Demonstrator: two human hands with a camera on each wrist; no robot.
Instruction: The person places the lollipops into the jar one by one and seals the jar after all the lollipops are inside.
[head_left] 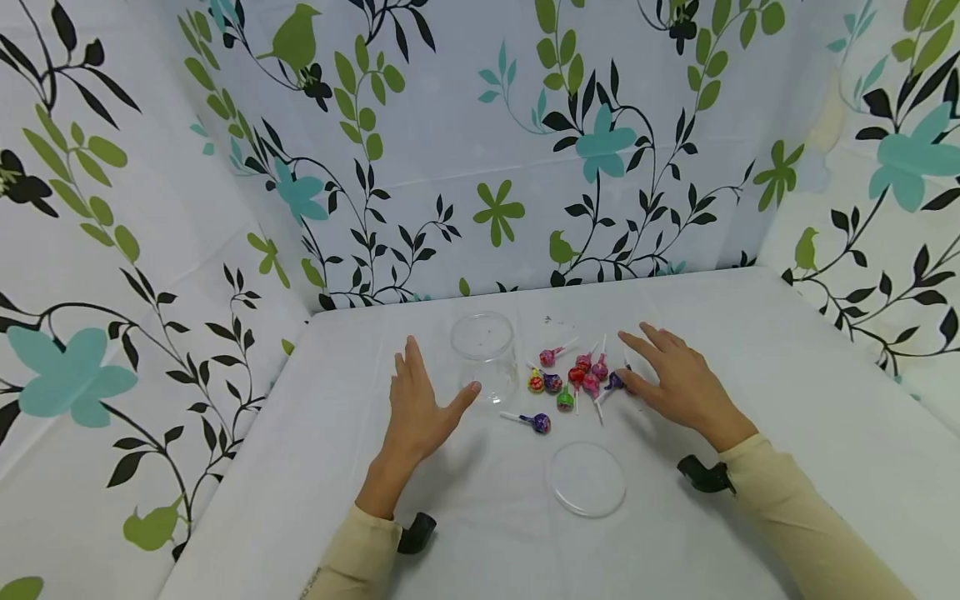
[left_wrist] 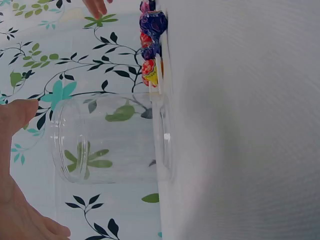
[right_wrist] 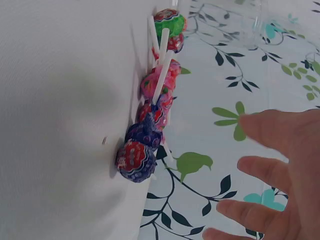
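Observation:
A clear plastic jar (head_left: 486, 358) stands upright without its lid on the white table. Just to its left, my left hand (head_left: 420, 408) is held with fingers straight and thumb spread, apart from the jar in the left wrist view (left_wrist: 25, 175). Several wrapped lollipops (head_left: 577, 375) in pink, red, purple, green and yellow lie in a loose pile right of the jar. Over the pile's right side hovers my right hand (head_left: 678, 387), fingers spread and holding nothing. A purple lollipop (right_wrist: 135, 160) is nearest to it. One more purple lollipop (head_left: 540, 423) lies apart, in front of the pile.
A round clear lid (head_left: 588, 479) lies flat on the table (head_left: 495, 533) in front of the lollipops. Behind and at both sides hangs a white curtain (head_left: 450, 150) printed with leaves, birds and flowers. Black wrist mounts show at both sleeves.

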